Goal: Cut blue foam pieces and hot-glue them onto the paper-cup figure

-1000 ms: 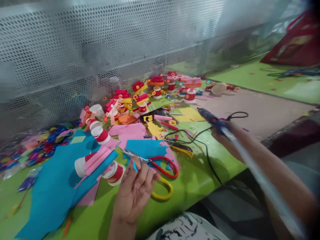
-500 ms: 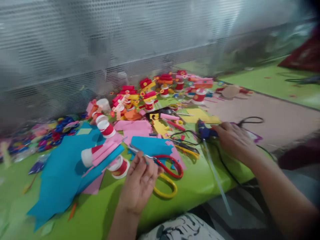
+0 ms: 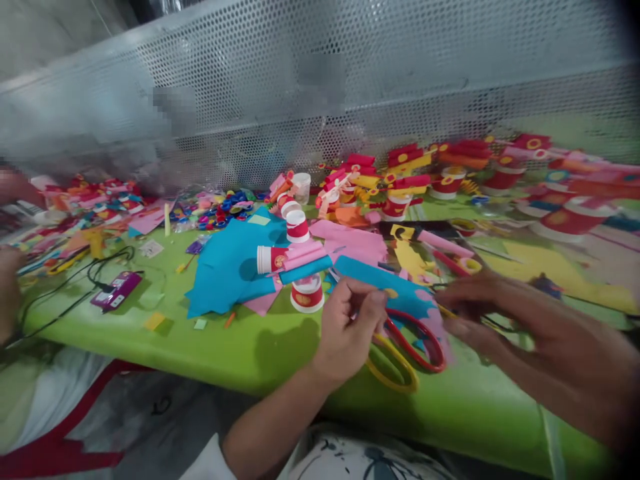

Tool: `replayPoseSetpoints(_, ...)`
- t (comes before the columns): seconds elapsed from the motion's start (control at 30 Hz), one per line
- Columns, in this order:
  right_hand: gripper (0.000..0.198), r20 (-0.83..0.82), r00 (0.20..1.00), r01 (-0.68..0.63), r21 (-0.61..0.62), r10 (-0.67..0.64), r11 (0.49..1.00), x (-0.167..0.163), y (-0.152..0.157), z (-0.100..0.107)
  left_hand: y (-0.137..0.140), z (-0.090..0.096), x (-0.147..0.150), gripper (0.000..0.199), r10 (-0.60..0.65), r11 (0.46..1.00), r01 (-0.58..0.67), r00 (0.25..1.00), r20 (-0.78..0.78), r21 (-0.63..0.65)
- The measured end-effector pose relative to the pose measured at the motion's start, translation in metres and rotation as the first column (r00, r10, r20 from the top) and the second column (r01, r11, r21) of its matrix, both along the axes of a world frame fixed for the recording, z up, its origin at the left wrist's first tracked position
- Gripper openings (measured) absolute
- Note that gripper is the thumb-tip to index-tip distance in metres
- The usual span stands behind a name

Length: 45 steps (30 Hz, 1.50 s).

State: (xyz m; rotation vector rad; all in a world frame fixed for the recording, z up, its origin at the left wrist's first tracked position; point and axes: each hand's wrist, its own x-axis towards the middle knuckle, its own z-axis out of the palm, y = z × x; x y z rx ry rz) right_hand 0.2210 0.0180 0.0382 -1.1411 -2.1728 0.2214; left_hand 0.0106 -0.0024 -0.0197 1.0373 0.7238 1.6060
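Observation:
My left hand (image 3: 350, 327) is closed in a pinch in front of the blue felt. A small yellow disc (image 3: 391, 293) shows at its fingertips; whether they grip it I cannot tell. Scissors (image 3: 417, 343) with one red and one yellow handle loop lie against that hand, their blades partly behind it. My right hand (image 3: 530, 333), blurred, is apart from the left with thumb and fingers spread. Beyond it a dark blue glue gun (image 3: 547, 285) rests on the table, partly hidden. A red-and-white paper cup (image 3: 273, 260) with pink and blue felt rolls lies on its side left of my hands.
Several decorated cups (image 3: 397, 207) stand along the perforated metal screen (image 3: 380, 80). Blue felt (image 3: 220, 267) and pink felt (image 3: 350, 240) cover part of the green table (image 3: 200, 347). At left sit a purple box (image 3: 117, 292) with black cords and another person's arm (image 3: 7, 293).
My right hand has let go of the glue gun and moved left, toward my left hand. The view has turned left, bringing the purple box and another person's arm into sight.

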Motion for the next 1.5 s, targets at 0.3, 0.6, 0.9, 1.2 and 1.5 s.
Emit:
replayPoseSetpoints(0.3, 0.043, -0.147, 0.975, -0.183, -0.103, 0.167, 0.978, -0.068, 0.005, 0.025, -0.018, -0.004, -0.008, 0.035, 0.291, 0.957, -0.289, 0.952, -0.091, 0.038)
replayPoseSetpoints(0.6, 0.021, -0.188, 0.962, -0.229, -0.162, 0.198, 0.96, -0.093, -0.001, 0.03, -0.027, 0.008, -0.019, 0.038, 0.372, 0.927, -0.373, 0.927, -0.034, -0.031)
replayPoseSetpoints(0.9, 0.019, -0.216, 0.956, -0.246, -0.214, 0.2, 0.945, -0.102, 0.001, 0.031, -0.033, 0.009, -0.027, 0.038, 0.308, 0.949, -0.309, 0.951, -0.024, -0.059)
replayPoseSetpoints(1.2, 0.03, -0.354, 0.922, -0.288, -0.356, 0.156, 0.889, -0.117, 0.021, 0.019, -0.05, 0.008, -0.078, 0.035, 0.85, 0.526, -0.824, 0.515, -0.107, 0.21)
replayPoseSetpoints(1.5, 0.042, -0.533, 0.845, -0.367, -0.514, 0.046, 0.775, -0.131, 0.027, 0.011, -0.048, 0.021, -0.094, 0.005, 0.866, 0.495, -0.767, 0.476, -0.155, 0.409)
